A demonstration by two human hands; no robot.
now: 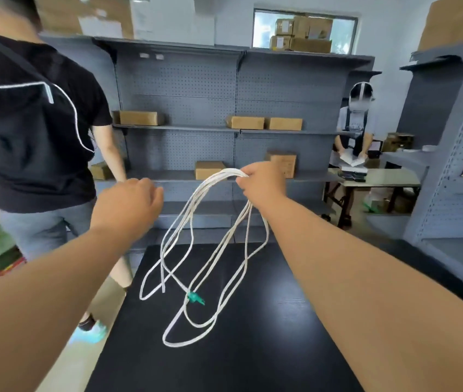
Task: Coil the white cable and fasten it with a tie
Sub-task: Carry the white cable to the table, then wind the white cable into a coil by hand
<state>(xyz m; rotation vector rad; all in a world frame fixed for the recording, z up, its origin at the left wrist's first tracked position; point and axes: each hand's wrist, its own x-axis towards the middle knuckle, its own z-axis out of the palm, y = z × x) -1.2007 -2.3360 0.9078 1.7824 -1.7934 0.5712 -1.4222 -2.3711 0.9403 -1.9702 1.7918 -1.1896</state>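
Note:
My right hand (261, 182) is raised over the black table (267, 349) and grips the top of several loops of the white cable (193, 210). The loops hang down loose and uneven, and the lowest ones reach the table top. A small green tie (195, 297) sits on one strand near the bottom of the loops. My left hand (131, 205) hovers to the left of the cable with fingers loosely curled, holding nothing and not touching the cable.
A person in a black shirt (26, 123) walks close by on the left of the table. Grey pegboard shelves (233, 128) with cardboard boxes stand behind. Another person (355, 131) works at a table on the back right. More shelving (456, 165) stands on the right.

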